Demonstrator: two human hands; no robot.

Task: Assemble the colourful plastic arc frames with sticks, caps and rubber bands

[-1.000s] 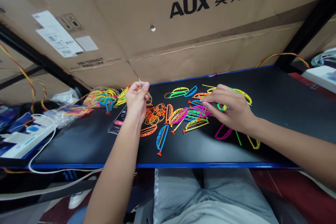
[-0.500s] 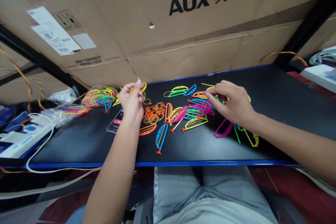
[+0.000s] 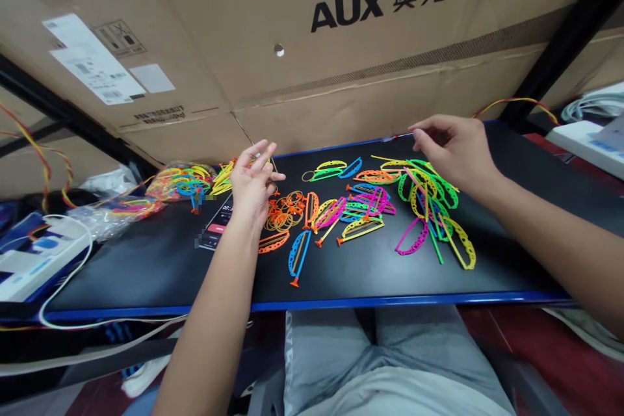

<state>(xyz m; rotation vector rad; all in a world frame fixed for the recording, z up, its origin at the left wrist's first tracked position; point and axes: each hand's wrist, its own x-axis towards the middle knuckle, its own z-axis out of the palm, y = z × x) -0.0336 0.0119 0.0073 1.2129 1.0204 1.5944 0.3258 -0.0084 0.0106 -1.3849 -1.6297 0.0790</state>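
My left hand [image 3: 253, 182] is raised above the left part of the table, fingers spread and palm partly turned up. I make out nothing held in it. Just beside it lies a pile of rubber bands [image 3: 291, 203] mixed with orange suction-cup tips. My right hand [image 3: 455, 149] hovers over the far right, thumb and forefinger apart with nothing visible between them. Below it is a tangled heap of plastic toy bows [image 3: 441, 185] in green, yellow and pink. Between my hands lie several bows with arrows, including a blue bow [image 3: 296, 253] and a yellow bow [image 3: 363, 227].
A phone [image 3: 213, 229] lies partly behind my left forearm. Plastic bags of colourful parts [image 3: 168, 187] sit at the left. A large cardboard box [image 3: 341, 91] walls off the back of the black table [image 3: 341, 283]. A white cable [image 3: 68, 292] hangs over the left front edge.
My right hand has lifted away from the bows, moving up and to the right. My left hand's fingers have spread from a closed pose. The view has shifted slightly.
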